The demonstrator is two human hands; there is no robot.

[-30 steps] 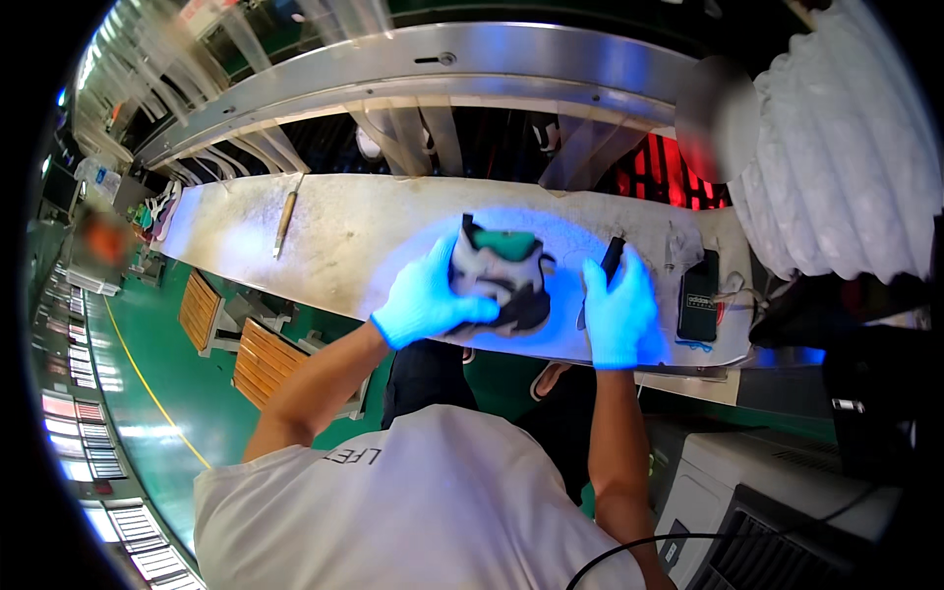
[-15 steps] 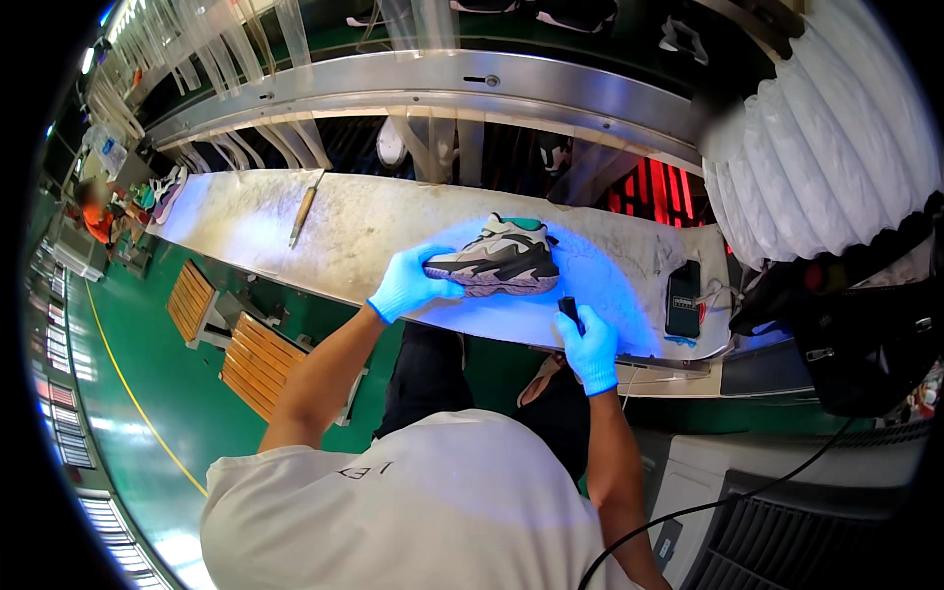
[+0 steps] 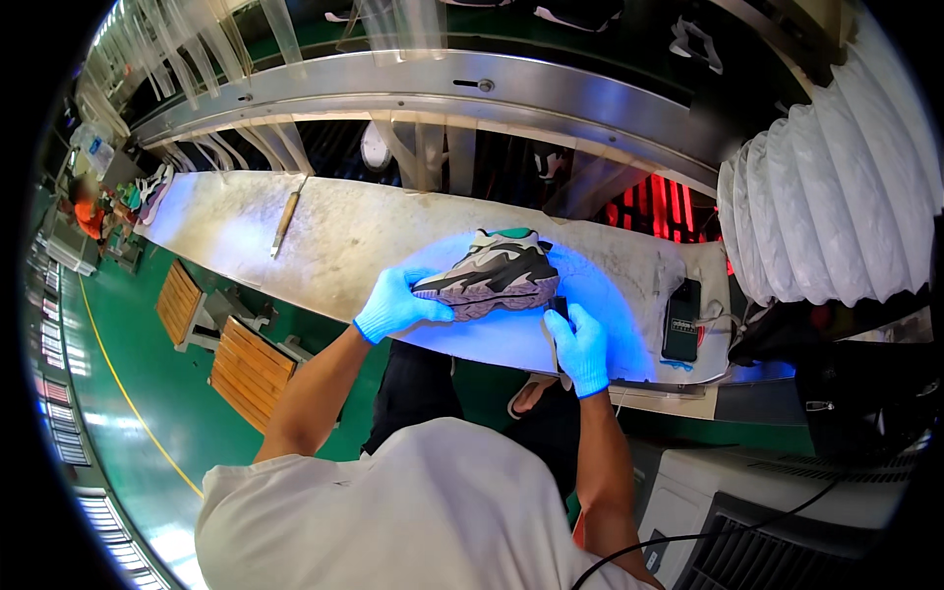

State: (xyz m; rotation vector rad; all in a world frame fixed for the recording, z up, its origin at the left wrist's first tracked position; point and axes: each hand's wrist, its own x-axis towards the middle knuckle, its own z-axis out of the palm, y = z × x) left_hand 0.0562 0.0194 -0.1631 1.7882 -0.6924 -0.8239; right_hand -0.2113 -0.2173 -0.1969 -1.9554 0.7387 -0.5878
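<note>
My left hand (image 3: 395,306), in a white glove lit blue, is closed round the toe end of a sneaker (image 3: 497,273). The sneaker is grey, black and white with a teal lining and a pale purple sole; its heel points right and the sole tilts toward me. Just below the heel, my gloved right hand (image 3: 578,349) closes its fingers round a short black object (image 3: 559,313), mostly hidden in the grip, whose kind I cannot make out. Its upper end sits close to the sole; whether they touch I cannot tell.
A pale worn worktop (image 3: 364,216) carries a wooden-handled tool (image 3: 286,218) at left and a dark phone (image 3: 681,320) at right. Behind runs a metal rail (image 3: 413,93) with hanging clear strips. A white ribbed duct (image 3: 826,197) and black bag (image 3: 865,393) flank the right side.
The sneaker has tipped, turning more of its sole toward me, and sits slightly lower. My right hand and the black object have come left, closer to the heel. The view has shifted slightly.
</note>
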